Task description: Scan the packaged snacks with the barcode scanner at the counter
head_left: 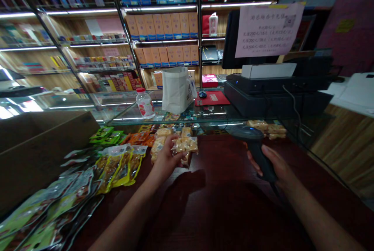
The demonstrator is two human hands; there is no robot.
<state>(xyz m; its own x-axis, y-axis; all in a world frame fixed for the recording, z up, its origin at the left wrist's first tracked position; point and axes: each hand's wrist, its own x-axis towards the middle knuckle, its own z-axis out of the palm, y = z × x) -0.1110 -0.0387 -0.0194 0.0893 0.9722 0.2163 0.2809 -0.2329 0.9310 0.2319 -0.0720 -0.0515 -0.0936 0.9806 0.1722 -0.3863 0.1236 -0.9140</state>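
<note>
The left hand [165, 157] grips a clear packet of yellow snack pieces [184, 147], its fingers closed around the packet's near edge and its thumb on top. The packet sits just above the dark wooden counter [222, 157]. To the right of that hand, well apart from the packet, the right hand [270, 167] is wrapped around the handle of a black corded barcode scanner [248, 136], whose head tilts up and away from the person (no scanning light shows on the packet).

More packets of the same kind are piled just beyond the left hand, and a second heap [265, 128] lies beyond the scanner. Left of the left hand lie yellow-labelled pickled snack packs [119, 165], with green sachets [102, 134], orange sachets [138, 138], and long green-and-silver packs [49, 204] nearer the counter's edge.

So far, one packet is in hand and the scanner is up, while many packets remain lying on the counter. Farther ahead, on the glass display case [187, 117], stand a white paper bag [175, 90], whose contents cannot be seen, and a plastic bottle [145, 103]. A cash register [277, 91] sits to the right of the bag.
</note>
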